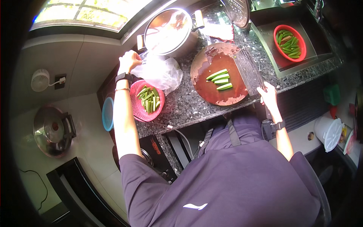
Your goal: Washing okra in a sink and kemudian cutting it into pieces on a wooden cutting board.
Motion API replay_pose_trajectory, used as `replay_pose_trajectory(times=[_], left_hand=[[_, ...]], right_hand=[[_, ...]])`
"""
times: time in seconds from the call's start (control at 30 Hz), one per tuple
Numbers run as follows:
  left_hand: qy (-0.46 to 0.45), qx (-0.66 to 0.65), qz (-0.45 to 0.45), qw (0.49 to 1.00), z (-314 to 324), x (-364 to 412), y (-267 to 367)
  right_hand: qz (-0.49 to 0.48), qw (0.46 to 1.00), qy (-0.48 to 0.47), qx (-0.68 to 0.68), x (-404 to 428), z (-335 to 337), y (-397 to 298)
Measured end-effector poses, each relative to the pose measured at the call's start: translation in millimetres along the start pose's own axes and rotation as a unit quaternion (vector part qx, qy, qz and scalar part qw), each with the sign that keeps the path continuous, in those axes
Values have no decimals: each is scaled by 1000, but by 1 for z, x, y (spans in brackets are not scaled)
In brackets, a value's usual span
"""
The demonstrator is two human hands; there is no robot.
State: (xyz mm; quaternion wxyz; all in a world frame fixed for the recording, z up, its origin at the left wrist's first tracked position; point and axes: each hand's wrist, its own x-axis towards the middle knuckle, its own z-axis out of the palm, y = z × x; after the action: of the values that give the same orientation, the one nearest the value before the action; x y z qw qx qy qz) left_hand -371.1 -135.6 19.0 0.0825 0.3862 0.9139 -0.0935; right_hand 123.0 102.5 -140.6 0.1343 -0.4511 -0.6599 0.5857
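My left hand [130, 60] is at the upper left with its fingers closed on the edge of a clear plastic bag [166, 72]. Just below the bag, a pink plastic colander [136, 113] holds cut okra [149, 99]. My right hand [268, 93] grips a wide-bladed kitchen knife [250, 71], whose blade lies over the right side of a round wooden cutting board [202, 88]. Several lengths of split okra [219, 79] rest on the wet middle of the board, left of the blade.
A large lidded pot [168, 31] stands behind the bag. On the right, a red bowl [304, 48] of whole okra sits in the sink [312, 61]. A perforated metal utensil [238, 12] and a cloth [221, 31] are at the back. The granite counter [181, 109] ends in front of me.
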Motion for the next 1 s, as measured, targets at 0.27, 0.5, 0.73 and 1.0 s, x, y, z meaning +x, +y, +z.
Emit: replay_pose_trajectory(times=[0.27,0.5,0.73,1.0], left_hand=[[79,123,-34,989,8,-19,1],[224,-83,6,971,49,-66,67],[108,-228,211,944,138,-135,252],[195,-305,82,929,171,-134,262]], right_hand=[[-5,1000,-12,-7,1,1,-3],[-24,999,8,-45,-4,-1,-12],[-135,969,32,-202,-16,23,-42],[-112,968,46,-219,-26,62,-47]])
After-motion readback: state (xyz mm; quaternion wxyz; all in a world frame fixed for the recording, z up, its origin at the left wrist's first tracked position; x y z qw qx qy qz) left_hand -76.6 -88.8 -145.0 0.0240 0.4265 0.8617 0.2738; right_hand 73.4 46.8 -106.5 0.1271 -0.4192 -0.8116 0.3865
